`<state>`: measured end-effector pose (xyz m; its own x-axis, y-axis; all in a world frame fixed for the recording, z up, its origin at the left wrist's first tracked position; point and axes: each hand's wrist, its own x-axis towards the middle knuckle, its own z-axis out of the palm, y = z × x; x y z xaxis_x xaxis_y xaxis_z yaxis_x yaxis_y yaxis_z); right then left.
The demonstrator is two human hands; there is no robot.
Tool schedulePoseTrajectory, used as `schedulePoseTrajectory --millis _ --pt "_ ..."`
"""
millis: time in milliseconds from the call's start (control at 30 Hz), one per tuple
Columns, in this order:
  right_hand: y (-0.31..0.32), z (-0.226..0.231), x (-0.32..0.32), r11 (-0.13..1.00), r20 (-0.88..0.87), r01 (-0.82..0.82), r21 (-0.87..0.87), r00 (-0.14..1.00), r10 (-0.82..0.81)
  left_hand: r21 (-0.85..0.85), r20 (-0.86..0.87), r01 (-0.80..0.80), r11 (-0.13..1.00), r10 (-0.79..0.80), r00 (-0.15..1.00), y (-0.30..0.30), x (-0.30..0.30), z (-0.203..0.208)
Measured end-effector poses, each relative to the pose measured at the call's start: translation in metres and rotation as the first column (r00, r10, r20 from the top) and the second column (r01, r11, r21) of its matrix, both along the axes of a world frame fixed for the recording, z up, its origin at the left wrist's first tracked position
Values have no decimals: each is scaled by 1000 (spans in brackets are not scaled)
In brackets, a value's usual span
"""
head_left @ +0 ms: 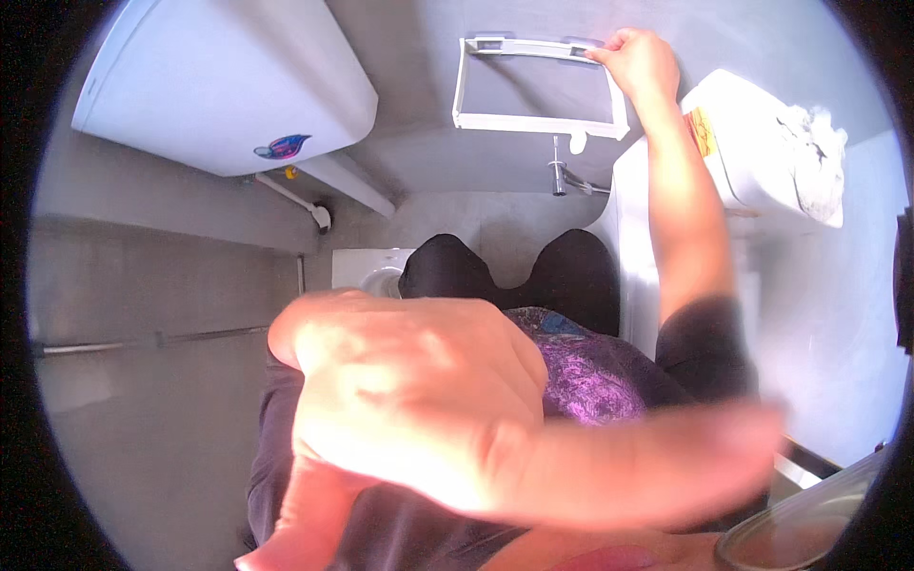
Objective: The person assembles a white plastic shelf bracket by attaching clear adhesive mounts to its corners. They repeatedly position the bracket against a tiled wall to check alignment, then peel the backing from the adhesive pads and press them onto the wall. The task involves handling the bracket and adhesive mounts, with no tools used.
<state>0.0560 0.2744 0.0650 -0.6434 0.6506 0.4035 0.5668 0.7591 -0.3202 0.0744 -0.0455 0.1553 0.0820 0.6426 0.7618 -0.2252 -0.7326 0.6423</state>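
A white rectangular frame [540, 125], with slim bars and small brackets along its far edge, is by the grey wall ahead. My right hand [645, 71] reaches up to its far right corner, its thumb and fingers pinched on the frame there. Very close to the view, my left hand [419, 390] fills the lower middle. One of its digits stretches right and blurs toward the tip, while another points down to the lower left. Its other fingers are mostly hidden behind the hand. Nothing shows in its grasp.
A white wall-mounted tank [228, 86] juts out at upper left, with a pipe below it. A chrome tap [559, 178] sits below the frame. At right stands a white container [752, 157] with crumpled white material. A metal rail [205, 335] runs along the left wall.
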Motion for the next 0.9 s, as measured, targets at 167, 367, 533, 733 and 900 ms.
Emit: schedulePoseTrajectory --millis 167,367,533,733,900 --pt "-3 7 4 995 81 37 -96 996 -29 62 4 78 995 -79 997 -2 10 8" --pt "-5 6 -3 998 8 15 -64 1000 -15 90 -31 102 991 -100 995 -9 12 15" --pt "-9 17 2 989 71 63 -135 996 -53 13 -51 31 999 -30 998 -12 11 18" --pt "-8 13 2 986 62 64 -152 997 -55 53 -45 -28 998 30 999 -14 2 6" --pt "5 4 7 993 39 70 -93 997 -67 91 -25 -81 993 83 996 -16 -9 -6"
